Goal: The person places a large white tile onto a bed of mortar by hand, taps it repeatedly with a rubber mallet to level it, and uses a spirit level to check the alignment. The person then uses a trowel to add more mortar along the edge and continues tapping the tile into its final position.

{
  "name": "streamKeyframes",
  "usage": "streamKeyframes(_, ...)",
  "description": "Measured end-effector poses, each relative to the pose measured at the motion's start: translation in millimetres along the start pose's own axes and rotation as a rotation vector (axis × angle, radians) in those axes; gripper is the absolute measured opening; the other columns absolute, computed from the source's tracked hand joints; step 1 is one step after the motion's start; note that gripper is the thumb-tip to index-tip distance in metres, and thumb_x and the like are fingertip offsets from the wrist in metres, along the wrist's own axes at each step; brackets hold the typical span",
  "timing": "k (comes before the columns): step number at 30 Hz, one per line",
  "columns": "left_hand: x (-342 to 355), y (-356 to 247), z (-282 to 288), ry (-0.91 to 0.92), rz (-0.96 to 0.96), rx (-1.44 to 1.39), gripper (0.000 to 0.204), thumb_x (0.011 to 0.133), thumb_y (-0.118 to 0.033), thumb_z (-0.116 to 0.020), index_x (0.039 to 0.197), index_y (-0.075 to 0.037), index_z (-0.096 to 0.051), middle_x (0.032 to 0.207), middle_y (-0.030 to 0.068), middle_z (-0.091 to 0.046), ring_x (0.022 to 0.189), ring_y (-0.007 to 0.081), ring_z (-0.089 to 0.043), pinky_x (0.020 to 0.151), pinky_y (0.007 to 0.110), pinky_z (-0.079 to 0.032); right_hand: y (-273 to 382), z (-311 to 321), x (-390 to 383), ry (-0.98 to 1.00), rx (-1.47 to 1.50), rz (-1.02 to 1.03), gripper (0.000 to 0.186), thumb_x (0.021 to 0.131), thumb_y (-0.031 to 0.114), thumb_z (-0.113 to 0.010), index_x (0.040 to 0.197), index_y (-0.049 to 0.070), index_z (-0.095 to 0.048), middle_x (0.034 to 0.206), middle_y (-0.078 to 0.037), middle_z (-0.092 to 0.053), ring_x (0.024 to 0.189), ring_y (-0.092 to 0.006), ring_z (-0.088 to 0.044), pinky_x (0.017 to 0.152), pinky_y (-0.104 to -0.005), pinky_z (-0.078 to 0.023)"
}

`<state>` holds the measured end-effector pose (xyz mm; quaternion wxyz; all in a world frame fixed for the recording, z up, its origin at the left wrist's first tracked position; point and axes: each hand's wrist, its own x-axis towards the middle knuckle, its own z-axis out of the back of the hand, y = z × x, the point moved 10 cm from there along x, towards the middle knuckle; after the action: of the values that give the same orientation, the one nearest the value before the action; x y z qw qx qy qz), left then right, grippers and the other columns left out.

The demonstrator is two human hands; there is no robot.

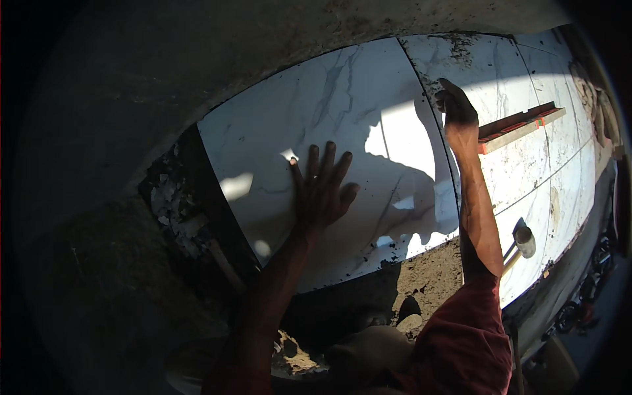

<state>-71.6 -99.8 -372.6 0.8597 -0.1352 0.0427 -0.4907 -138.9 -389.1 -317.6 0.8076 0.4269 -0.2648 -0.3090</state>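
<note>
A large white marble-patterned tile [355, 217] lies under my left hand [322, 184], whose fingers are spread on its shaded surface. My right hand [461, 112] is at the seam along that tile's right side, fingers curled together; what they hold, if anything, is hidden. Just right of that hand, a long level [520, 128] with red and orange parts rests diagonally on the neighbouring tiles [566, 164]. Patches of sunlight and shadow cross the tile, and bits of dirt speckle the seam.
A concrete wall [112, 99] curves along the top and left. Rubble [174, 204] fills the gap at the tile's left. A rubber mallet [524, 242] lies at lower right. Sandy mortar [428, 270] shows below the tile, and a dark motorbike [573, 316] is partly visible beyond the right edge.
</note>
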Motion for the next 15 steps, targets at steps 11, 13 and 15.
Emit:
streamKeyframes(11, 0.1, -14.0, -3.8, -0.001, -0.048, 0.102, 0.062, 0.092, -0.049, -0.051, 0.144, -0.016, -0.042, 0.153, 0.0172, -0.032, 0.139, 0.0435, -0.029, 0.106, 0.071, -0.018, -72.1, 124.2, -190.5, -0.124, -0.252, -0.157, 0.015, 0.093, 0.011, -0.065, 0.099, -0.003, -0.062, 0.090, -0.010, -0.067, 0.083, -0.0164, -0.063, 0.076, -0.0275, -0.050)
streamKeyframes(13, -4.6, -13.1, -3.9, -0.041, -0.064, 0.111, 0.063, 0.091, -0.048, -0.054, 0.144, -0.017, -0.042, 0.153, 0.0174, -0.031, 0.139, 0.0437, -0.028, 0.105, 0.072, -0.018, -64.1, 121.0, -202.1, -0.146, -0.284, -0.141, 0.010, 0.089, 0.010, -0.068, 0.095, 0.002, -0.066, 0.090, -0.013, -0.068, 0.075, -0.0210, -0.063, 0.070, -0.0292, -0.050)
streamKeyframes(15, -6.3, -13.2, -3.7, -0.071, -0.065, 0.132, 0.063, 0.091, -0.047, -0.054, 0.144, -0.017, -0.041, 0.153, 0.0176, -0.031, 0.141, 0.0428, -0.026, 0.106, 0.072, -0.018, -73.1, 123.0, -219.7, -0.199, -0.191, -0.206, 0.013, 0.089, 0.013, -0.069, 0.095, 0.002, -0.068, 0.088, -0.013, -0.068, 0.078, -0.0220, -0.064, 0.071, -0.0302, -0.050)
